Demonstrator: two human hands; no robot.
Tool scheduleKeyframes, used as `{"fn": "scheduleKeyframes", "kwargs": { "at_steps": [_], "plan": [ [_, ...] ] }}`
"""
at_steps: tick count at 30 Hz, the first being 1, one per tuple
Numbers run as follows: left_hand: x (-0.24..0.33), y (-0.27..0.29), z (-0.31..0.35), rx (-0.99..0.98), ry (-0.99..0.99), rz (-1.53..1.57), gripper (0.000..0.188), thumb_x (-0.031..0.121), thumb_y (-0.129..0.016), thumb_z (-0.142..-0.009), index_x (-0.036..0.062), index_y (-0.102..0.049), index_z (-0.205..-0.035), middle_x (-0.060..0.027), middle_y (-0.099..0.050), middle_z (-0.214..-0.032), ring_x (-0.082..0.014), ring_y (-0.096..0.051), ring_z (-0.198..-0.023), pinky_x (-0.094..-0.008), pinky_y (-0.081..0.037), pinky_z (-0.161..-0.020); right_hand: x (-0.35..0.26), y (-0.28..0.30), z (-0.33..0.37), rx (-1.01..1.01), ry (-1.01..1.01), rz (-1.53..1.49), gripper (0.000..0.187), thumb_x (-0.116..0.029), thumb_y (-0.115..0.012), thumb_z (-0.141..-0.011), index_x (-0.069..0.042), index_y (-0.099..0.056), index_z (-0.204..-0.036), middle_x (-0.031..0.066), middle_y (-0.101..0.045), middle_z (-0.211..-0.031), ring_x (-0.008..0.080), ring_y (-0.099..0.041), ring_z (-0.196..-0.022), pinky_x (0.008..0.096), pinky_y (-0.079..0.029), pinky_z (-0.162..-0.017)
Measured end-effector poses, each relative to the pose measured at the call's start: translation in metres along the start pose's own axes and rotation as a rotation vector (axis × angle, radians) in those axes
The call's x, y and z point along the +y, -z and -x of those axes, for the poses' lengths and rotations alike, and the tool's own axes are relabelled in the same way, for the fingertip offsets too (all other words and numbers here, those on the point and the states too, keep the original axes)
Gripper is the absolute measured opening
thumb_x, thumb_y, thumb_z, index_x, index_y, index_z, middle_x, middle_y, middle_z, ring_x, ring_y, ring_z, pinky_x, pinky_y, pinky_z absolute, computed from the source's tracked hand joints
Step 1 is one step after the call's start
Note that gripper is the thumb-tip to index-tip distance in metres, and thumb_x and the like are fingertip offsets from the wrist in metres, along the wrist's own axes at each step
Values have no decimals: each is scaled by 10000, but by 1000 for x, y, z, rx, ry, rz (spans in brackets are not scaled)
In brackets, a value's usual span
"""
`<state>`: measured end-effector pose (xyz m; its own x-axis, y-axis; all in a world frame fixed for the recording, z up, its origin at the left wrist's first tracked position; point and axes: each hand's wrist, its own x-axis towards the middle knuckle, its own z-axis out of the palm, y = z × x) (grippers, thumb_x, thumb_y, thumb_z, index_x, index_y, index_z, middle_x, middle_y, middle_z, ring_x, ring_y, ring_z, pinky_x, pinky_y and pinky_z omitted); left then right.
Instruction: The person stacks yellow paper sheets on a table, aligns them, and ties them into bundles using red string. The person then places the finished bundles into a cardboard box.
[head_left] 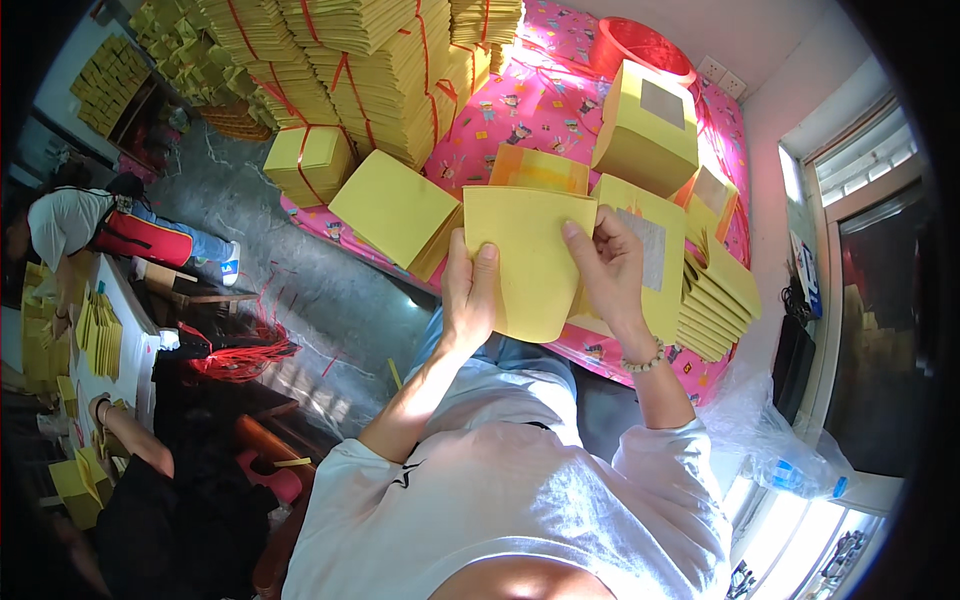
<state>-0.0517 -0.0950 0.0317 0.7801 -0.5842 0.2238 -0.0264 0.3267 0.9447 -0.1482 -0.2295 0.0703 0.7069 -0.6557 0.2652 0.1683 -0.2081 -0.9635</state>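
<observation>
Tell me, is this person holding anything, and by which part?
Yes, a yellow paper piece, by its side edges: the fingers of the left hand at the left, those of the right hand at the right.

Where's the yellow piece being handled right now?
In the head view's centre, the yellow piece is held between left hand and right hand, by the pink cover.

White short-sleeved shirt (500,505), black mark (404,475), 1 beaded bracelet (644,360)

Sun glares off pink cloth (545,95); grey floor (360,310) left of it dimmer; fisheye bends edges, corners black.
</observation>
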Motion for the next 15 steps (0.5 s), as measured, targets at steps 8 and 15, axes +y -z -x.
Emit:
{"fn": "scheduleKeyframes", "kwargs": {
  "at_steps": [8, 15],
  "plan": [
    [3, 6, 0, 12, -3, -2, 192, 162, -417, -1011, 5, -467, -1109, -67, -578, -961, -103, -545, -840, -274, -469, -734, -9, -1, -4, -40, -75, -63, 138, -129, -630, -928, 4, -641, -963, -21, -660, -832, -2, -565, -731, 165, -441, -619],
    [-3, 29, -7, 8, 54, -20, 268, 100, -414, -988, -9, -457, -1229, -69, -568, -1058, -117, -531, -949, -278, -454, -822, 0, -9, -5, -272, -207, 20, 273, -175, -631, -928, 67, -669, -1049, 35, -696, -874, 52, -615, -745, 211, -496, -658]
  ]
}}
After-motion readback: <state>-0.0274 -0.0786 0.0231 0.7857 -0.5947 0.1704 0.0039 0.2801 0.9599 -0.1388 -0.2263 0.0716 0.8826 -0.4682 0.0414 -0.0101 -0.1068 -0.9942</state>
